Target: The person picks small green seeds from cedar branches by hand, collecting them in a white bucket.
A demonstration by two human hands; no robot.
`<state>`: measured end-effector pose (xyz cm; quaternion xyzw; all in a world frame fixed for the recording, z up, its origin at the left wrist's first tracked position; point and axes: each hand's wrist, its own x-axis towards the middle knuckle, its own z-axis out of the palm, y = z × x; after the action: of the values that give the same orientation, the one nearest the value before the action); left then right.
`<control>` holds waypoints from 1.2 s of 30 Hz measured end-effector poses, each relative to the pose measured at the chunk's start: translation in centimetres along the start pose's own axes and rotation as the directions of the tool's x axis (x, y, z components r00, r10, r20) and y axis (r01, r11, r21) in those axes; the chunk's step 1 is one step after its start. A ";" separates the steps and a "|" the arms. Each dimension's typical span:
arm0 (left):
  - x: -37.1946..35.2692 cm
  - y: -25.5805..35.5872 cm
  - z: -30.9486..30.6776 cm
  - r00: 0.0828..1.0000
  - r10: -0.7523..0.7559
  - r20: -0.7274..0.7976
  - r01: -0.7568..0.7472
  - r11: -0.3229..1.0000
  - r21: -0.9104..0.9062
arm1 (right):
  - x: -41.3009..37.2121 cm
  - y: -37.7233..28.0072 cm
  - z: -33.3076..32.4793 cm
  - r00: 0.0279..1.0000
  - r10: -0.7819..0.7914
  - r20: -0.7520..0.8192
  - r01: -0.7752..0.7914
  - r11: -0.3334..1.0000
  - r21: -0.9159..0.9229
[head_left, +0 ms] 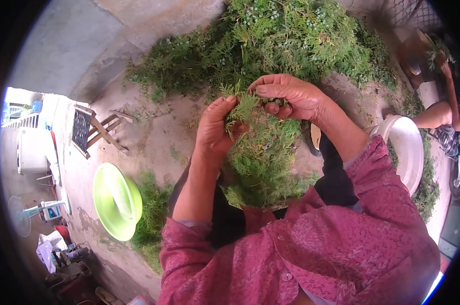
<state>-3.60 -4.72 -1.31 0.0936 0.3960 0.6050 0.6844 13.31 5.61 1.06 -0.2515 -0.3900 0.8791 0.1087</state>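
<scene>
The left hand (214, 133) is closed around a green sprig (242, 109), holding it just above a bundle of the same greenery (263, 162) on the lap. The right hand (291, 96) curls over the sprig's top, fingertips pinched shut on its foliage. A bigger heap of branches (291, 35) lies on the concrete floor (153, 127) beyond, with a green basin (117, 201) at the left.
</scene>
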 end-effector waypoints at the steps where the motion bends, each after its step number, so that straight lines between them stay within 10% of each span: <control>1: 0.1 0.0 -0.2 0.999 -0.021 0.029 0.021 1.000 0.014 | 0.3 0.4 -0.4 1.000 -0.030 -0.007 0.030 1.000 0.011; 15: -0.6 -1.0 0.4 0.986 -0.102 0.129 0.075 0.978 0.197 | 0.9 0.8 0.0 0.971 -0.090 -0.220 0.042 0.976 -0.213; 28: 0.4 -0.4 -1.6 0.998 -0.014 -0.057 0.010 0.998 -0.065 | 1.7 -1.6 -4.7 0.972 -0.183 -0.148 0.234 0.815 0.531; 36: -0.2 0.1 -1.7 0.990 -0.062 -0.130 0.032 0.974 -0.223 | 2.2 0.6 -2.4 0.971 -0.027 -0.238 0.146 0.853 0.502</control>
<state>-4.75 -5.51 -2.28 -0.0337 0.3745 0.6335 0.6762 12.70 7.62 -1.54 -0.2919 -0.1368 0.9118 0.2545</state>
